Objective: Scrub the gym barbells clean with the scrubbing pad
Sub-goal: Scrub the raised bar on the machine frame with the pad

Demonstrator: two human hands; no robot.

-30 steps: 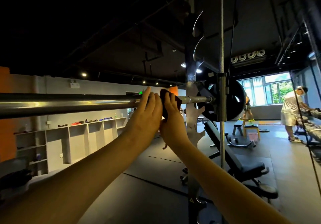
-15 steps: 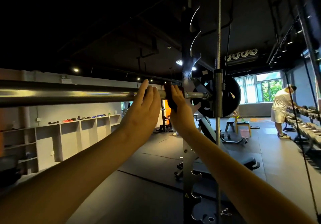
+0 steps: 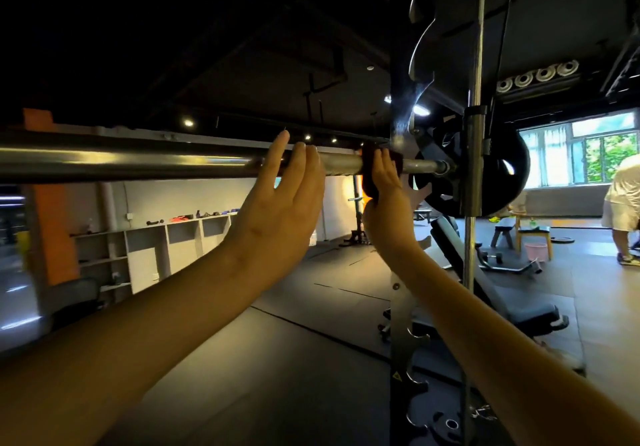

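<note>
My right hand (image 3: pixel 385 200) lays its fingers flat and close together over the dark red scrubbing pad (image 3: pixel 367 182), pressing it against the barbell (image 3: pixel 173 163) at the knurled stretch near its right end, just short of the rack upright (image 3: pixel 401 127) and the weight plate (image 3: pixel 491 175). I cannot tell whether my thumb hooks behind. My left hand (image 3: pixel 280 200) is spread with straight fingers resting on the bar just beside the pad, holding nothing. To scrub well I judge the pad should wrap more of the bar's round, with firm pressure and short twisting strokes into the knurling, while the left hand steadies the bar against rolling. My knuckles should stay away from the upright.
</note>
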